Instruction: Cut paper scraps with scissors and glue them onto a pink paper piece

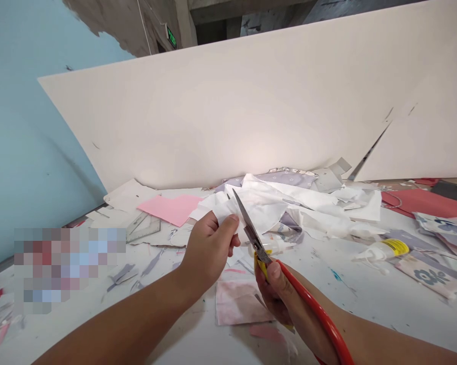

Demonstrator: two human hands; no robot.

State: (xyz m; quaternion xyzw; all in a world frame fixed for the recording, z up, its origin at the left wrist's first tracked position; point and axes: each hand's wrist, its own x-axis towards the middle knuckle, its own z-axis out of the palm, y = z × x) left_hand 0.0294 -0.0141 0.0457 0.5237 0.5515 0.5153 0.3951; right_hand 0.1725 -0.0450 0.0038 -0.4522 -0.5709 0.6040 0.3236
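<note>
My left hand pinches a crumpled white fabric piece between thumb and fingers. My right hand grips a pair of scissors with yellow handles, and the steel blades point up and away from me. The blades sit against the lower edge of the fabric, close to my left thumb. A red tube runs from the scissors along my right forearm. Below my hands lies a pale pink fabric square, partly hidden by my right hand.
The white table is littered with scraps. On it are a pink sheet, a clear set square, a glue bottle, a red sheet and printed fabric. A large white board stands behind.
</note>
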